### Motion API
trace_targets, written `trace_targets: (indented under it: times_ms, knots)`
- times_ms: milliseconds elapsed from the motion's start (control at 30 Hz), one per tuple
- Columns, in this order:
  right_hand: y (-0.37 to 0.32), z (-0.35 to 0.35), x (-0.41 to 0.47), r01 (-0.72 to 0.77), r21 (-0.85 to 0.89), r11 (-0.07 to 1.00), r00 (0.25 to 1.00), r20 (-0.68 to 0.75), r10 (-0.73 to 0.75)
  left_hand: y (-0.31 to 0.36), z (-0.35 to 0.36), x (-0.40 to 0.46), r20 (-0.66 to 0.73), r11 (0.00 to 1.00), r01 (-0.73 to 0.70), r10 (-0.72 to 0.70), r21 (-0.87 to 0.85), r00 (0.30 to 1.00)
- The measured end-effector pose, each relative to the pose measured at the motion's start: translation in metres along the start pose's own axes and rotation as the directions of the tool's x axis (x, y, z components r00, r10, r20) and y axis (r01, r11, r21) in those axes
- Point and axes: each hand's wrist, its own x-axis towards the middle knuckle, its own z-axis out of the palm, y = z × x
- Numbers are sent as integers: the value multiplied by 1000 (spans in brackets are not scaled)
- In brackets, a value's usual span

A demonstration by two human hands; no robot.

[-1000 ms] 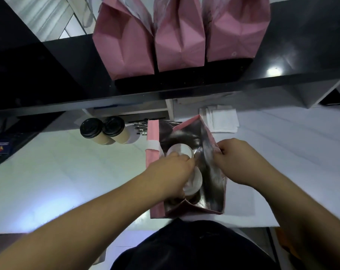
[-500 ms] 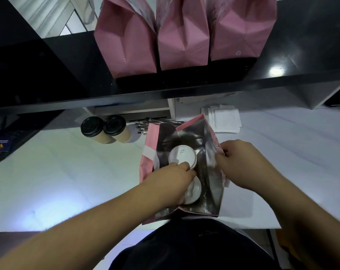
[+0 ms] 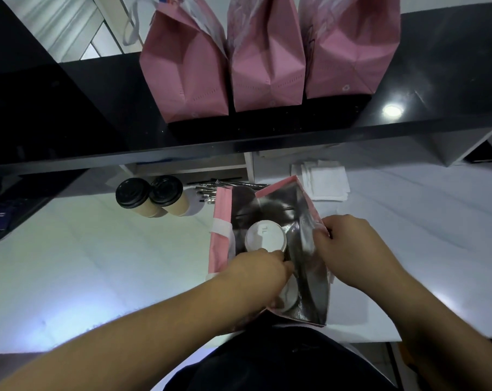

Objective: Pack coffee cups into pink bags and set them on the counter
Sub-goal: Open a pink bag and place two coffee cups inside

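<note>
Left hand (image 3: pixel 260 273) inside open pink bag (image 3: pixel 221 210), grip unclear, over white-lidded cup (image 3: pixel 288 294); second cup (image 3: pixel 266 236) just beyond. Right hand (image 3: pixel 354 249) pinches bag's right rim.

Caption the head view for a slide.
Left hand lowers a white-lidded cup into the open pink bag while the right hand holds its rim.

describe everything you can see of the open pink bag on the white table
The open pink bag stands upright on the white table, near its front edge. It looks like paper, pink outside with a shiny silver lining, and has a white strip on its left rim. Its mouth is spread wide. Inside, one white-lidded cup shows fully; a second white lid is partly hidden beneath the left hand, which reaches inside. The right hand pinches the right rim, holding it open.
</note>
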Motion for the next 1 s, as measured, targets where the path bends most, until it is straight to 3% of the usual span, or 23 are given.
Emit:
trace_targets:
  times_ms: [67, 100, 167, 200, 267, 333, 400, 467, 567, 700, 1000]
  knots:
    - [2, -2, 2, -13, 0, 1000, 1000, -16, 13, -1, -18, -6, -220, 998, -61, 55, -22, 974]
    - [3, -3, 2, -18, -2, 1000, 999, -29, 18, -6, -26, -11, -418, 992, -109, 72, -67, 906]
    - [6, -6, 4, -40, 7, 999, 998, -50, 41, -23, -43, -22, -724, 967, -173, -18, -189, 690]
    - [7, -7, 5, -58, 20, 998, 997, -51, 59, -38, -49, -25, -799, 949, -177, -110, -262, 590]
    - [10, -8, 8, -88, 32, 996, 995, -43, 90, -75, -48, -23, -794, 897, -92, -330, -433, 511]
    - [12, -6, 9, -106, 16, 994, 994, -34, 107, -119, -32, -9, -657, 794, 39, -529, -607, 537]
    - [10, -5, 11, -121, 8, 993, 992, -23, 121, -157, -6, 8, -475, 723, 225, -623, -654, 621]
    - [8, -3, 12, -127, 1, 992, 992, -17, 127, -180, 21, 27, -351, 754, 363, -601, -548, 718]
    - [3, -3, 14, -106, -7, 994, 994, -34, 106, -194, 50, 58, -200, 765, 421, -567, -488, 799]
    - [-1, -2, 16, -82, -23, 996, 996, -39, 81, -201, 72, 96, -174, 820, 395, -497, -415, 850]
    - [-4, -3, 18, -145, -53, 988, 989, -33, 144, -202, 95, 121, -344, 881, 390, -466, -270, 815]
